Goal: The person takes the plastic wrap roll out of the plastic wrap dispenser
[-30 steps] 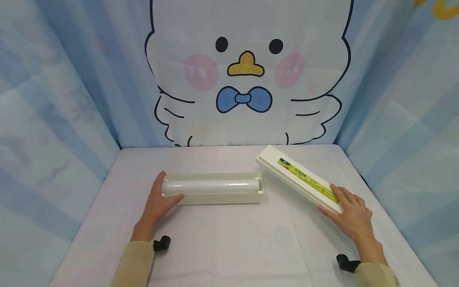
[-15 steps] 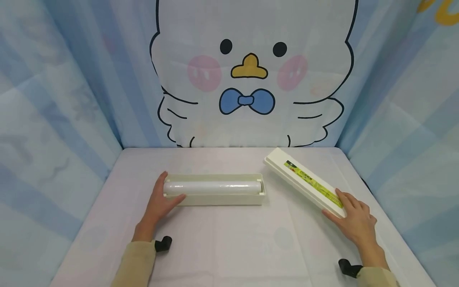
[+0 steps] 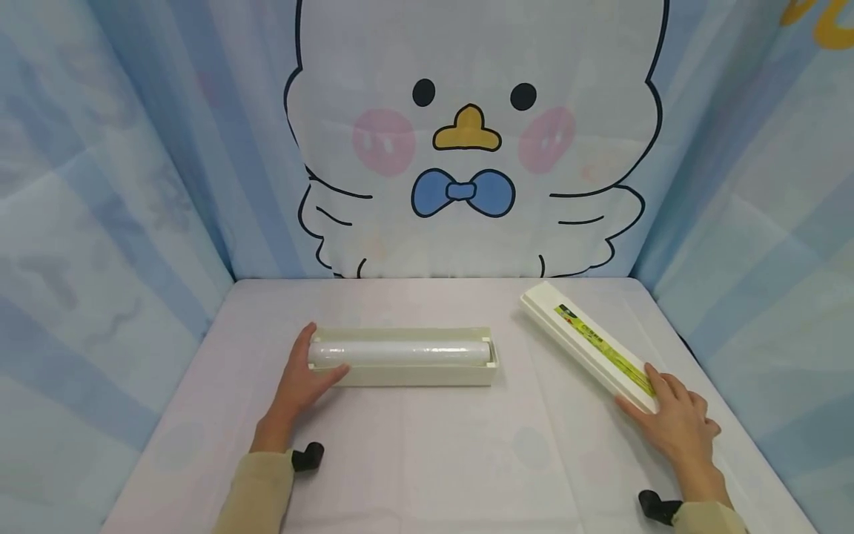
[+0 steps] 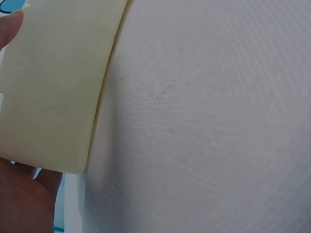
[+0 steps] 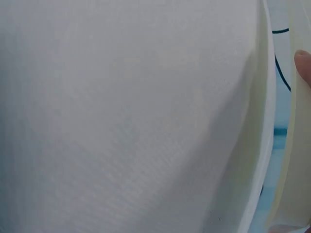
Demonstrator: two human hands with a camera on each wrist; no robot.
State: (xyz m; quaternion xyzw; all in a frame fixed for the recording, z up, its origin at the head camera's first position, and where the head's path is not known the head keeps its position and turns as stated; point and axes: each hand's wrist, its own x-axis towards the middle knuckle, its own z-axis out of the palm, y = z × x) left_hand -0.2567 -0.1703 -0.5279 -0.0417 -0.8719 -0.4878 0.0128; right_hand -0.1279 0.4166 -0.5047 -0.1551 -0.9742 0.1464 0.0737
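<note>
Lid (image 3: 594, 347) shifted right, gripped by right hand (image 3: 679, 423), axis slanted far-left; box (image 3: 420, 377) at left gripped by left hand (image 3: 300, 382).

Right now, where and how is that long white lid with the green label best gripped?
The lid is probably best pinched across its narrow width at the near end, coming from the right. It is long and slim and slants so that this end points toward the right hand, which holds it there.

We see smooth plastic on the cream oblong box (image 3: 420, 377) and off-white oblong lid (image 3: 587, 348), and a glossy sheen on the white cylindrical roll (image 3: 400, 351). The white cloth-covered counter (image 3: 440, 460) looks matt to us.
</note>
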